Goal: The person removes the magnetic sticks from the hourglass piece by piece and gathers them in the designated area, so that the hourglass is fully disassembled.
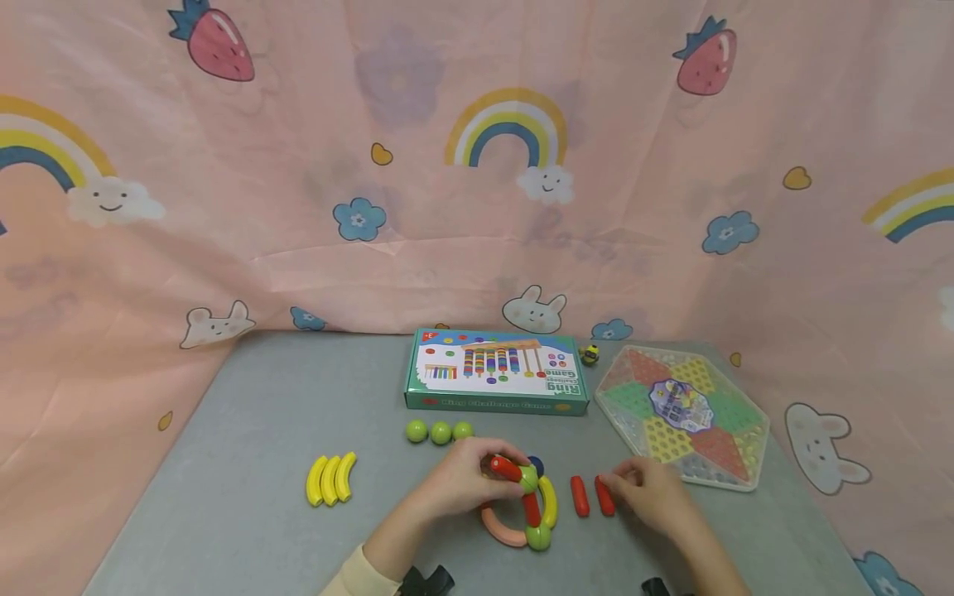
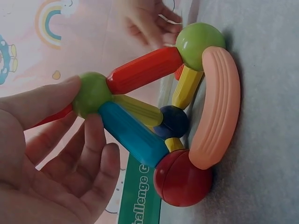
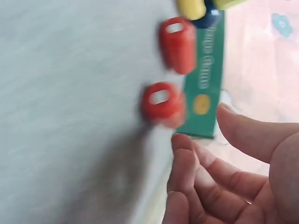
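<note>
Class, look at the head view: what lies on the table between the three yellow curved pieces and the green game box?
Three green balls in a row lie between the yellow curved pieces and the game box, on the grey table, seen in the head view.

Right hand (image 3: 233, 177), fingers loosely curled, hovers just beside the nearer of two red sticks (image 3: 162, 103) on the grey worktop (image 3: 70, 93).

Upright rod-and-ball build (image 1: 525, 505), two loose red rods (image 1: 592, 496)

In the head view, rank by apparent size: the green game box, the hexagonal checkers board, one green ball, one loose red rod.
1. Game box and checkers board: too alike to rank.
2. Red rod.
3. Green ball.
</note>
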Motion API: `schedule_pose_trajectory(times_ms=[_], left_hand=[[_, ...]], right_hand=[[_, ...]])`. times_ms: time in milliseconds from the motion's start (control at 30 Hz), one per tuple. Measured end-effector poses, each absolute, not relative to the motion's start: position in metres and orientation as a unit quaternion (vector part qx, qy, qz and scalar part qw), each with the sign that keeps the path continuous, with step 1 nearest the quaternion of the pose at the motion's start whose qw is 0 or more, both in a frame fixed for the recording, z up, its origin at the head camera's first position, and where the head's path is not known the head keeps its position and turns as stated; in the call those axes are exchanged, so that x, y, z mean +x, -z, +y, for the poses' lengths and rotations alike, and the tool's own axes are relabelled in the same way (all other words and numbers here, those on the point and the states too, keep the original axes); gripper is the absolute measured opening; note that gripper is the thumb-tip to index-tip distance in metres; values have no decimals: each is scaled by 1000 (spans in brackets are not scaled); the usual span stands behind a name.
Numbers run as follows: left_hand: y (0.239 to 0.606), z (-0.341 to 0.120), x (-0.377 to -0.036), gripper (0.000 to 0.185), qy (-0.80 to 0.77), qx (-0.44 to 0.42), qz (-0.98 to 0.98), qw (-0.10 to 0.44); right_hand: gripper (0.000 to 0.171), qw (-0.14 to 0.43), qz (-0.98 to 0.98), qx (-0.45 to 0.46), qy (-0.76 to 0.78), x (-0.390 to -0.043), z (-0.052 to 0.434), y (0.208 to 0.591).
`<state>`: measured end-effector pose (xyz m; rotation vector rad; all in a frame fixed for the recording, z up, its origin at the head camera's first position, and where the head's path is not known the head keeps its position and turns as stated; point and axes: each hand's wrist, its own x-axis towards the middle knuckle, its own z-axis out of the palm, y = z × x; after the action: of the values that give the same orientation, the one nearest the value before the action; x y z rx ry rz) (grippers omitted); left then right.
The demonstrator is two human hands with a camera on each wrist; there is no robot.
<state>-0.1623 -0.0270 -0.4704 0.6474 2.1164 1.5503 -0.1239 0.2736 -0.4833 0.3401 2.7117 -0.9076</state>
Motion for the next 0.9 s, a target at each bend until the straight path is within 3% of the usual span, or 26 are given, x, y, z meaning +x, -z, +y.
schedule_pose_trajectory(times_ms=[267,467,767,900], left_hand=[[472,-28,-162,31,-558,242,764,214],[474,-28,-163,31,-550,238,772,213],[476,-28,-165,34,-539,254,780,189],[477,-28,-166,40,-533,261,785,175]], right_hand=[[35,72,941,79,321,-122,242,445],[22,18,929,7,370,-118,210,425],[24,-41,904,-167,392,-118,167,427],[27,-49,908,-191,370,-119,155,430]])
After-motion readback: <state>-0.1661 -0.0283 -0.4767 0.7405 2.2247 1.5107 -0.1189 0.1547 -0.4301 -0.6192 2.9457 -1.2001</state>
